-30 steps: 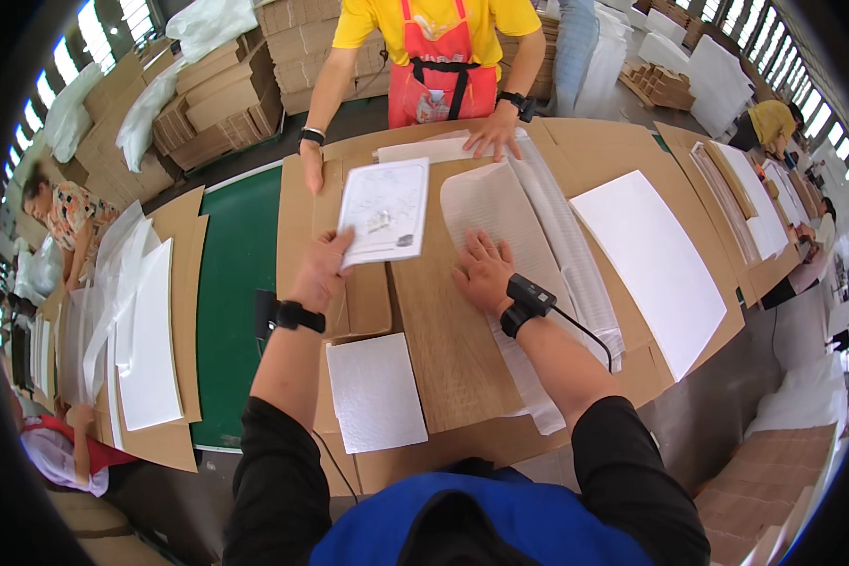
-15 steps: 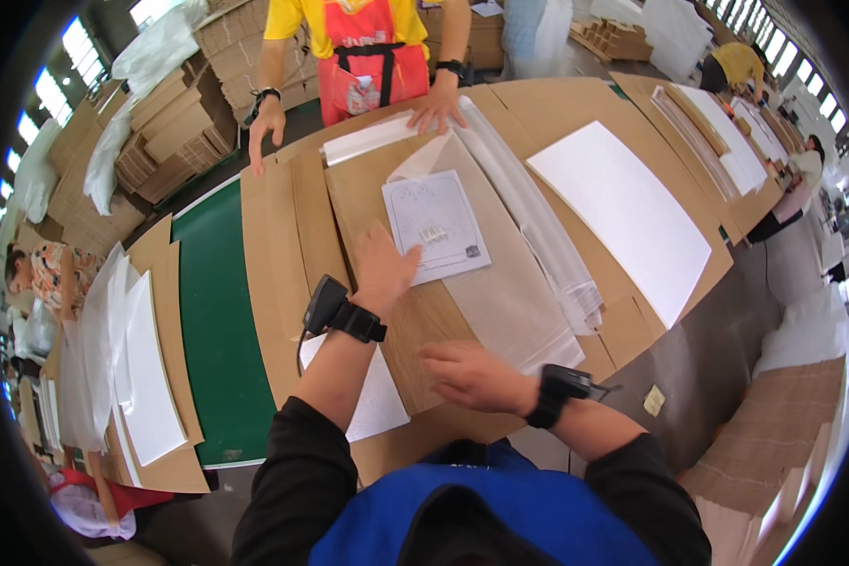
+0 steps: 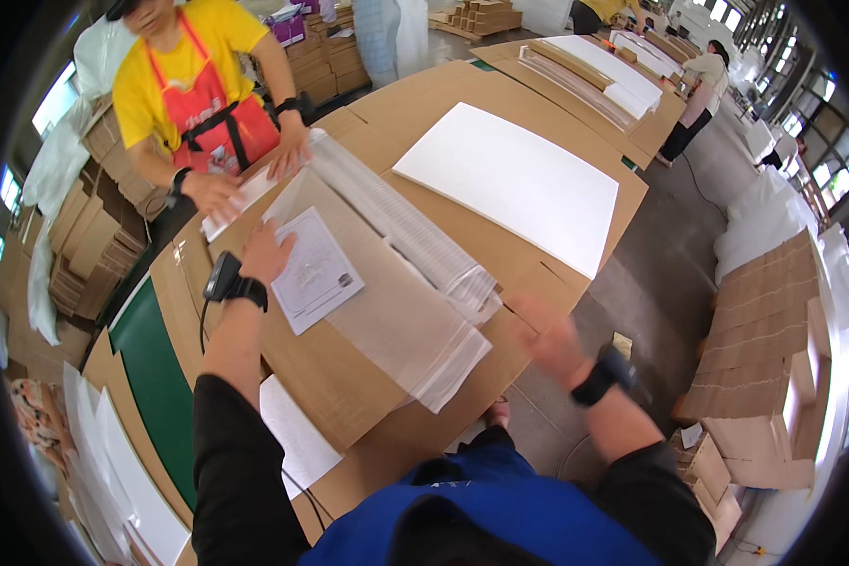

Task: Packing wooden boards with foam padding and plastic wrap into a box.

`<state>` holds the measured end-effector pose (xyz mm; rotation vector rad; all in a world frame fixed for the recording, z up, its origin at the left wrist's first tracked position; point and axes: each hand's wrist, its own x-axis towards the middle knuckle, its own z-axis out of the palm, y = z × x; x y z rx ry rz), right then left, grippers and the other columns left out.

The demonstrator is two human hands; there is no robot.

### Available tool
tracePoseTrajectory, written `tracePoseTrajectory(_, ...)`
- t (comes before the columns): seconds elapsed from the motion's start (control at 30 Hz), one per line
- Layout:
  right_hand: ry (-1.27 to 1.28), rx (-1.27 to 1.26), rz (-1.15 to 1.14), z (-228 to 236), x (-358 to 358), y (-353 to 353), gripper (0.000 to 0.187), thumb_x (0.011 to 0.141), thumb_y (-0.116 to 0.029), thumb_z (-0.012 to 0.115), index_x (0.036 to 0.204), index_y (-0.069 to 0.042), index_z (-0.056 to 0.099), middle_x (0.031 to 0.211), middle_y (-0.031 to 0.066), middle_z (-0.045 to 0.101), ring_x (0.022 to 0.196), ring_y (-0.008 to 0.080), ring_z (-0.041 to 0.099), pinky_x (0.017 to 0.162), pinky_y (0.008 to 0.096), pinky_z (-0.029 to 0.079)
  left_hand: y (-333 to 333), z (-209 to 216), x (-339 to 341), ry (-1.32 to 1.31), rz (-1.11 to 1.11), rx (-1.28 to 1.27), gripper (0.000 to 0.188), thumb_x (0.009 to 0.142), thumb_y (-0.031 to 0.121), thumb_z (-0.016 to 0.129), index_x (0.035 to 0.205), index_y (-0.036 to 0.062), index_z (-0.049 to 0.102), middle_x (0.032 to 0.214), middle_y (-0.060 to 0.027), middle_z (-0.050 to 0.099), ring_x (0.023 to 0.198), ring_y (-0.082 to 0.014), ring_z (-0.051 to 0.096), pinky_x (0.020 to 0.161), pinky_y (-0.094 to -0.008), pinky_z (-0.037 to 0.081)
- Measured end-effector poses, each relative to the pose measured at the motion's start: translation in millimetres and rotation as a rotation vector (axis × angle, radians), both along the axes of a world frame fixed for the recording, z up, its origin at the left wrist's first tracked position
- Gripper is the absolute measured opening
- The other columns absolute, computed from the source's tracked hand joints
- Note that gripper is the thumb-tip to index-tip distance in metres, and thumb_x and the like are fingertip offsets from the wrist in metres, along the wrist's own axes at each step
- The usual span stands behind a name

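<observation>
My left hand lies with fingers stretched on the upper left edge of a white printed sheet. Under that sheet, translucent foam wrap partly covers a flat wood-coloured panel. A rolled or folded band of the clear wrapping runs along the panel's right side. My right hand is smeared by motion near the right edge of the cardboard, right of the wrap's end; its fingers are unclear. Across the table, a co-worker's two hands are at a white strip along the panel's far end.
A white board lies on the cardboard to the right. White foam shows beside the panel, near my left forearm. Left of the table is a green surface. Stacked cardboard stands at the right, beyond the grey floor.
My view has swung right, so the table sits further left. My left hand has shifted to the sheet's upper edge. My right hand has moved away from the panel, rightward. The co-worker's hands have come together.
</observation>
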<state>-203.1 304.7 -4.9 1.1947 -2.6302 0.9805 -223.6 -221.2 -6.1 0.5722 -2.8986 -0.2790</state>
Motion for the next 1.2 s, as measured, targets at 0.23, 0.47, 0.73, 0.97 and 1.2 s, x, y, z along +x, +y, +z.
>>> tracePoseTrajectory(0.23,0.006,0.715,-0.412,-125,-224,200,0.090,0.073,-0.054,0.074,0.139,0.001,0.045,0.155,0.0294,0.020,0.144,0.0415,0.017,0.112,0.0596,0.021,235,48,23,0.187,-0.346,0.807,0.026,0.091,0.018,0.062,0.111,0.0032,0.066,0.101,-0.0117,0.068,0.096,-0.0225,0.063,0.086,-0.0354,0.050)
tracePoseTrajectory(0.47,0.142,0.862,-0.233,-106,-229,185,0.054,0.088,-0.027,0.064,0.135,-0.005,0.048,0.140,0.0270,0.044,0.096,0.0366,0.067,0.076,0.0414,0.057,466,6,-33,-0.527,-0.010,1.444,0.055,0.095,0.031,0.059,0.137,-0.0026,0.046,0.109,-0.0167,0.063,0.094,-0.0204,0.062,0.085,-0.0328,0.051)
tracePoseTrajectory(0.73,0.277,0.239,-0.066,40,-112,108,0.038,0.087,-0.027,0.065,0.114,-0.003,0.059,0.116,0.0177,0.058,0.091,0.0367,0.064,0.071,0.0428,0.054,502,-13,-111,0.491,0.287,1.778,0.040,0.089,-0.002,0.047,0.128,0.0035,0.047,0.097,-0.0098,0.061,0.081,-0.0176,0.060,0.069,-0.0350,0.052)
tracePoseTrajectory(0.97,0.167,-0.013,0.179,2,-122,62,0.020,0.082,-0.009,0.067,0.098,0.002,0.063,0.101,0.0204,0.064,0.091,0.0381,0.061,0.081,0.0449,0.049,442,20,-55,0.178,0.248,1.915,0.037,0.094,0.031,0.057,0.119,0.0039,0.054,0.101,-0.0086,0.060,0.086,-0.0176,0.059,0.074,-0.0345,0.051)
tracePoseTrajectory(1.2,0.621,-0.001,-0.136,4,-98,68,0.027,0.086,-0.016,0.063,0.107,0.001,0.062,0.111,0.0231,0.060,0.097,0.0360,0.059,0.082,0.0451,0.048,420,4,0,0.356,0.042,1.504,0.031,0.095,0.021,0.057,0.115,-0.0021,0.055,0.084,-0.0065,0.062,0.066,-0.0130,0.056,0.054,-0.0287,0.046)
